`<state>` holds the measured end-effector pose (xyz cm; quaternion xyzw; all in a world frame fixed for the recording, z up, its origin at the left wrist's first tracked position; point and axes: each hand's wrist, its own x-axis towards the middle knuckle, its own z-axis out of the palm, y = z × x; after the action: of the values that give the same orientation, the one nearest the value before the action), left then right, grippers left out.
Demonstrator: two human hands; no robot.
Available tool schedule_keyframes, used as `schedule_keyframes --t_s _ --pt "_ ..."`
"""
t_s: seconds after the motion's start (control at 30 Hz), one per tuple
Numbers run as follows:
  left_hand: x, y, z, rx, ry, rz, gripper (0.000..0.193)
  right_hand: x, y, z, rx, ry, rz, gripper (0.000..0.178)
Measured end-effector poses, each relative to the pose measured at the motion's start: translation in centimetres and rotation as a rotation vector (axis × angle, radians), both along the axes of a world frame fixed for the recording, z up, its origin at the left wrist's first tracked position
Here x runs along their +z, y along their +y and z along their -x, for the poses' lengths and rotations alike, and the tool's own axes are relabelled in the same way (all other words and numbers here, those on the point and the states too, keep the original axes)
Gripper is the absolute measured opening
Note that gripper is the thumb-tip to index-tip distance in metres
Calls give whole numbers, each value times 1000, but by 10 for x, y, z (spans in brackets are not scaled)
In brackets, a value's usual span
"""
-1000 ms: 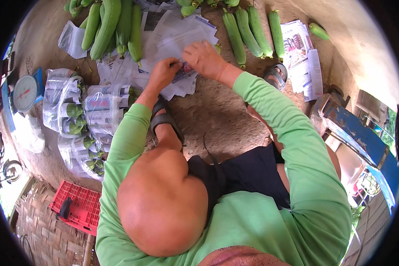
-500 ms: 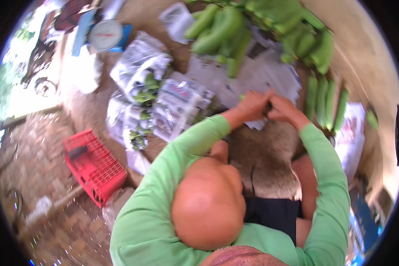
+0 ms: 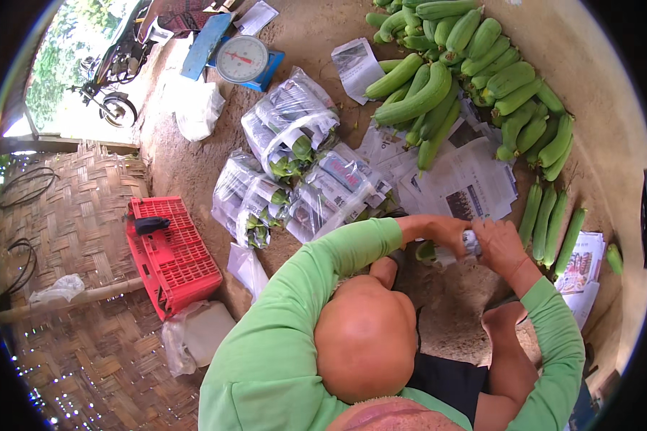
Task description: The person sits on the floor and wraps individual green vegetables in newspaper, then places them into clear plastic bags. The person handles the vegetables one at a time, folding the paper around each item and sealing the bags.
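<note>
1. My left hand (image 3: pixel 447 231) is curled with its fingers bent over the newspaper-wrapped luffa (image 3: pixel 447 255), gripping it from above.
2. My right hand (image 3: pixel 500 246) is closed at the roll's other end, the fingertips bunched on the paper; my fingers hide exactly how they press.
3. The wrapped luffa is held between my two hands, above the floor (image 3: pixel 449 309) and in front of my bent knees. A green end sticks out of the paper to the left of my left hand.
4. Just beyond my hands, loose newspaper sheets (image 3: pixel 474 179) lie overlapping on the floor, with several big luffas (image 3: pixel 417 100) resting over their far edge.
5. A large heap of luffas (image 3: pixel 516 77) spreads along the wall, ahead and to the right.
6. Near my right hand, four slim luffas (image 3: pixel 556 226) lie side by side, with a newspaper stack (image 3: pixel 579 271) just past them.
7. To my left sit three plastic-bagged bundles (image 3: pixel 295 122) of paper-wrapped luffas, green ends showing.
8. Behind those stands a dial scale (image 3: pixel 242 59) on a blue base.
9. Farther left, a red plastic crate (image 3: pixel 183 262) stands by the woven bamboo panel (image 3: pixel 93 345).
</note>
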<state>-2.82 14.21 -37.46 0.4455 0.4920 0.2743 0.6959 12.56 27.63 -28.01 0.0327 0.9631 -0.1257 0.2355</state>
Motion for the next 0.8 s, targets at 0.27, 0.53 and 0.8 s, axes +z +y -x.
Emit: schedule_keyframes --t_s 0.27,0.53,0.8 --pt "63 -20 -21 40 653 -234 78 -31 12 -7 -74 -178 331 60" --pt "43 -26 42 1061 -281 25 48 45 3 60 -328 519 83 94" --pt "92 -44 82 1328 -416 38 26 20 -66 95 -601 429 594 99"
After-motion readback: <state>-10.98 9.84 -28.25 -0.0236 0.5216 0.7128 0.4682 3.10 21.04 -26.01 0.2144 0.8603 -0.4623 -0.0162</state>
